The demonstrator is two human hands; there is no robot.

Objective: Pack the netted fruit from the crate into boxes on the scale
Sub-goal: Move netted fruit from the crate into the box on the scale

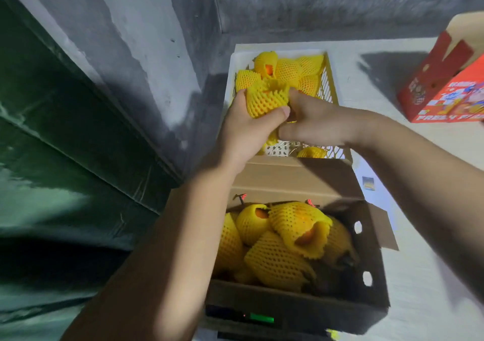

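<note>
The crate was found at the far end of a pale surface, close against the grey wall on its left, with open room to its right. The cardboard box stood just near of it, its far flap raised against the crate's near edge, on a scale whose green display was unreadable. A red carton at far right bore partly cut-off lettering, "FRESH F". One netted fruit was held above the crate, the left hand clamped around it, the right hand touching its right side, its fingers hidden, so its grip could not be determined.
</note>
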